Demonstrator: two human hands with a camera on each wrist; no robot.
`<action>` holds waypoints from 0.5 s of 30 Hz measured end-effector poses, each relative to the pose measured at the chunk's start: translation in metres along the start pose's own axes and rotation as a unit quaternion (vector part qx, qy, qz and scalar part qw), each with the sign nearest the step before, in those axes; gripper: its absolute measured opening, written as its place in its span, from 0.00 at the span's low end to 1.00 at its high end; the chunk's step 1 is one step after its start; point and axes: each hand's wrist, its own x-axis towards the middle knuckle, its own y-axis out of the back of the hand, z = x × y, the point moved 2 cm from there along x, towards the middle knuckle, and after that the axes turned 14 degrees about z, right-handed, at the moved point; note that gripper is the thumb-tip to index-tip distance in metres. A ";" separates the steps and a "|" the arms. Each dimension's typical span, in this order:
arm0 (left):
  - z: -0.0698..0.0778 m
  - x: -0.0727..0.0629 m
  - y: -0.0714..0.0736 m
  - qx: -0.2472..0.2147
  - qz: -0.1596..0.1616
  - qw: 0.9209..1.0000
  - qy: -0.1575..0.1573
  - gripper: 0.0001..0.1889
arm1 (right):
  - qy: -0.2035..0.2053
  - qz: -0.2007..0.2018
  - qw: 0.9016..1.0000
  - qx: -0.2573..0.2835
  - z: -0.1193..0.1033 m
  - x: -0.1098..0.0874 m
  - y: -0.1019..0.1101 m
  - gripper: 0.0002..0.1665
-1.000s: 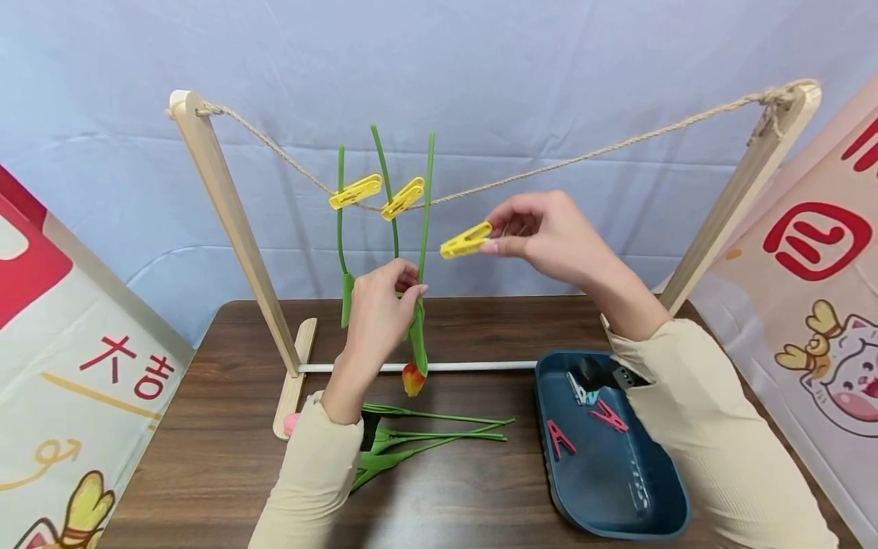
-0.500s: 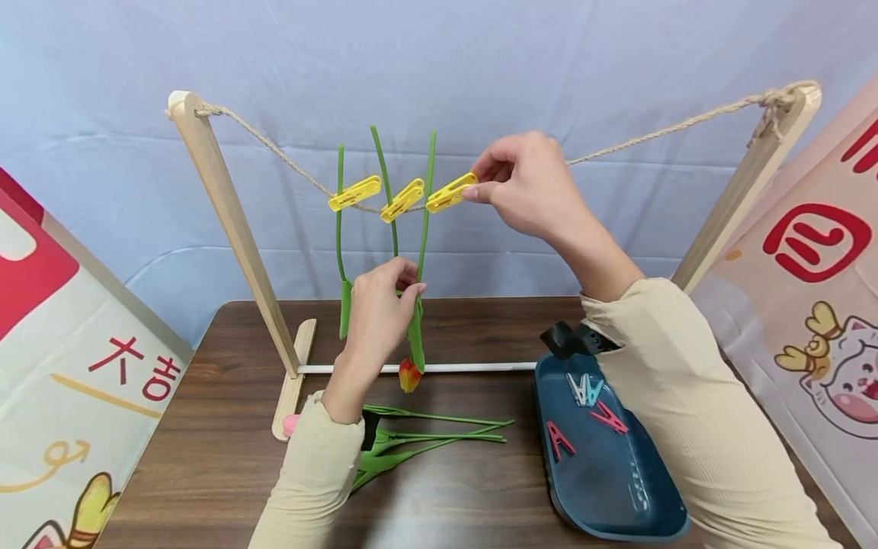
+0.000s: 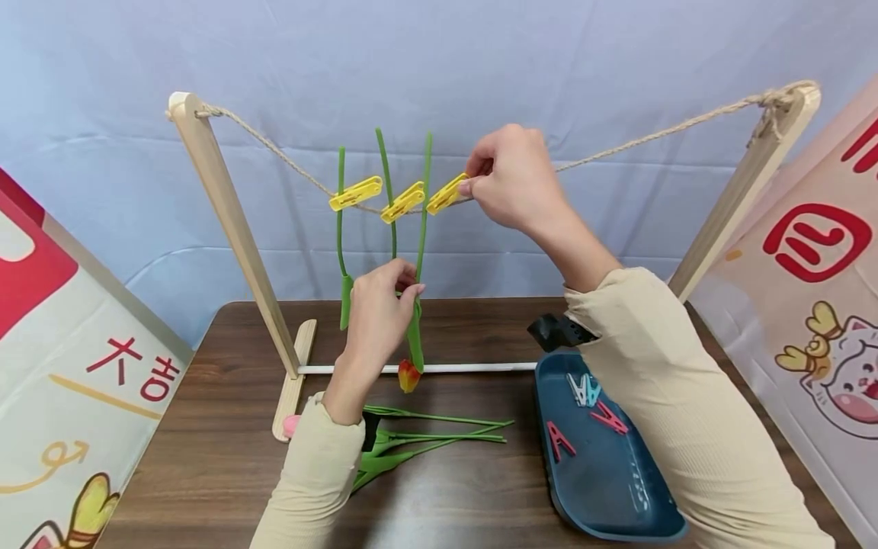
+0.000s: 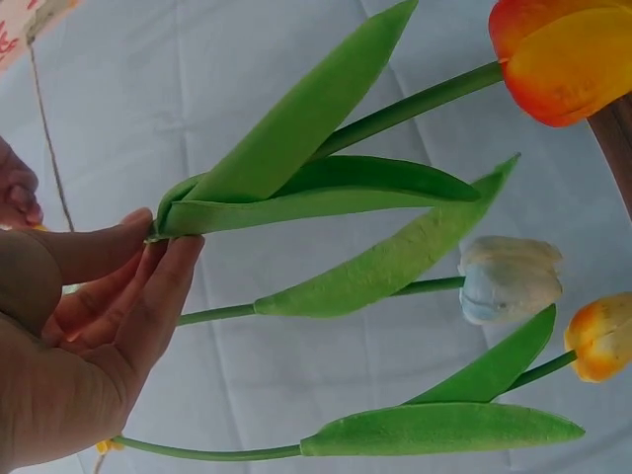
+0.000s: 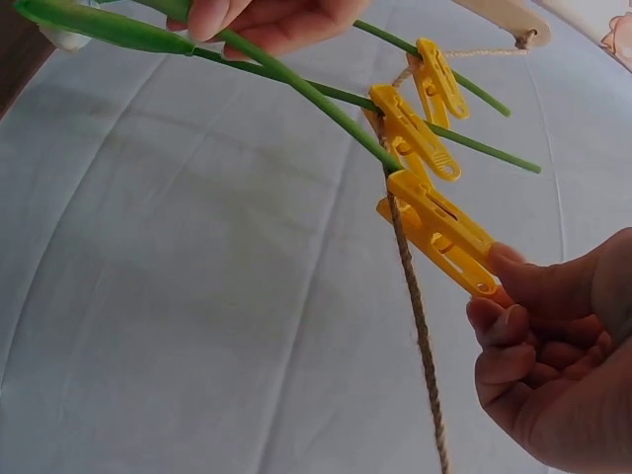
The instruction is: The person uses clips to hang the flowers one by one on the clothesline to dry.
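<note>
My left hand [image 3: 380, 313] pinches an artificial tulip [image 3: 409, 377], red and yellow, at the base of its leaves. The flower hangs head down, its stem rising past the twine [image 3: 658, 135]. My right hand [image 3: 517, 179] pinches the handle end of a yellow clothespin [image 5: 439, 232]; its nose meets the twine and the held stem in the right wrist view. Left of it, two more yellow clothespins [image 3: 355, 193] hold two tulips on the twine. In the left wrist view their blooms show: a white tulip [image 4: 509, 279] and an orange-yellow tulip [image 4: 602, 336].
A wooden post [image 3: 236, 236] stands at each end of the twine, with a white rod [image 3: 480, 367] low between them. Several green stems [image 3: 446, 418] lie on the table [image 3: 466, 496]. The blue tray [image 3: 617, 496] at right holds several clothespins, including a red clothespin [image 3: 559, 440].
My right hand has moved up and left, bringing the yellow clothespin from below the twine onto it at the held stem. The left hand stays nearly still on the tulip.
</note>
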 end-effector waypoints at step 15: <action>-0.002 0.003 -0.003 -0.010 0.019 0.999 -0.024 0.03 | -0.005 -0.005 1.000 -0.018 -0.007 -0.001 -0.007 0.07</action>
